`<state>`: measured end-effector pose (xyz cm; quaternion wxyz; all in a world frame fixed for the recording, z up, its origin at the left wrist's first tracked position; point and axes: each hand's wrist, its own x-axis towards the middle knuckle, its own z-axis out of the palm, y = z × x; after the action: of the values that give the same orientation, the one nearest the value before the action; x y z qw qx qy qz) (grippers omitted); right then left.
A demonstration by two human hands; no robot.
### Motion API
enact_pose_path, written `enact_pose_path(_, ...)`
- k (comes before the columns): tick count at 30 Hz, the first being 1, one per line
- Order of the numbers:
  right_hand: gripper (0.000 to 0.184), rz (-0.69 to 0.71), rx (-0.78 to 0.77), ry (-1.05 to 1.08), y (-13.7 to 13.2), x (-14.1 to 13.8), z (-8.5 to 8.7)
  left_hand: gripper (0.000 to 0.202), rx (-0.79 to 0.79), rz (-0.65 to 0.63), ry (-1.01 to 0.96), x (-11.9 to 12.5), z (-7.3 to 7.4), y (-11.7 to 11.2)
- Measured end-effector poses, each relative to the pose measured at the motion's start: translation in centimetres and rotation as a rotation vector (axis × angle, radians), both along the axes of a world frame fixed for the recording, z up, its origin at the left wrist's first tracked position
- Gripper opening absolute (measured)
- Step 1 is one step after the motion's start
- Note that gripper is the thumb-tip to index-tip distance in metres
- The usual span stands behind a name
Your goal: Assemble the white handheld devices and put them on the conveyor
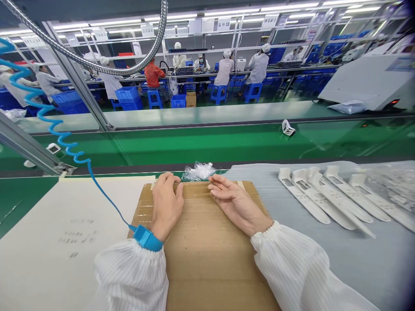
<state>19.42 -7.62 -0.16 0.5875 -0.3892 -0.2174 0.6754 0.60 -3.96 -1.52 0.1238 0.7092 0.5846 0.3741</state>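
My left hand (167, 203) rests on a brown cardboard sheet (204, 246), fingers curled down at its far edge, with a blue wrist strap (147, 237) and coiled blue cord (48, 116) on the wrist. My right hand (235, 203) lies on the same sheet, fingers stretched out and pointing left toward a crumpled clear plastic bag (198, 171) just beyond the cardboard's far edge. Neither hand visibly holds anything.
Several white plastic housings (327, 194) lie in a row on grey foam sheet (372, 259) at the right. A white paper sheet (65, 233) lies at the left. A green conveyor belt (210, 142) runs behind, with a small white part (288, 128) on it. People work at far benches.
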Motion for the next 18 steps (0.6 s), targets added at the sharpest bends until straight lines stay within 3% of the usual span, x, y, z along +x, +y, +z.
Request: enact_pose_path(18,0.035,0.003,0.002,0.002,0.02,0.00,0.04,0.011,-0.007,-0.007,-0.002,-0.03,0.07,-0.02)
